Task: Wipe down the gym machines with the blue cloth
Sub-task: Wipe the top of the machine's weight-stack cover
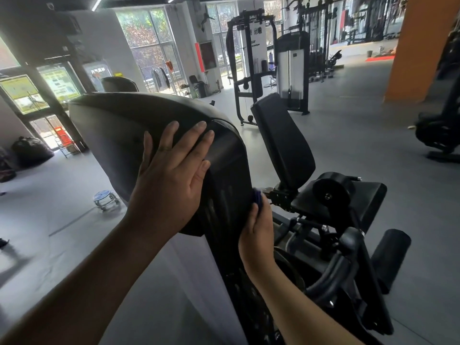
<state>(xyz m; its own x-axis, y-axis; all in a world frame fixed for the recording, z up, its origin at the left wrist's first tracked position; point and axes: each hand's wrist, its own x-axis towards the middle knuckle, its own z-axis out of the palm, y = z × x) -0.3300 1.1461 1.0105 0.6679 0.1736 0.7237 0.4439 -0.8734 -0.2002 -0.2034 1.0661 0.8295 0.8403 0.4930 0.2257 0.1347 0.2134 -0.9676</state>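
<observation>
Black machine cover [112,135] sits mid-frame. Left hand [171,178] lies flat on it, fingers straight. Right hand [256,235] grips the blue cloth [258,198] against its right edge. Farther back, a weight machine [291,70] stands near windows [149,33].

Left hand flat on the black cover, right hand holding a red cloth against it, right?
No: the head view shows the cloth is blue, not red. The right hand holds it against the black cover, the left hand lies flat there.
</observation>
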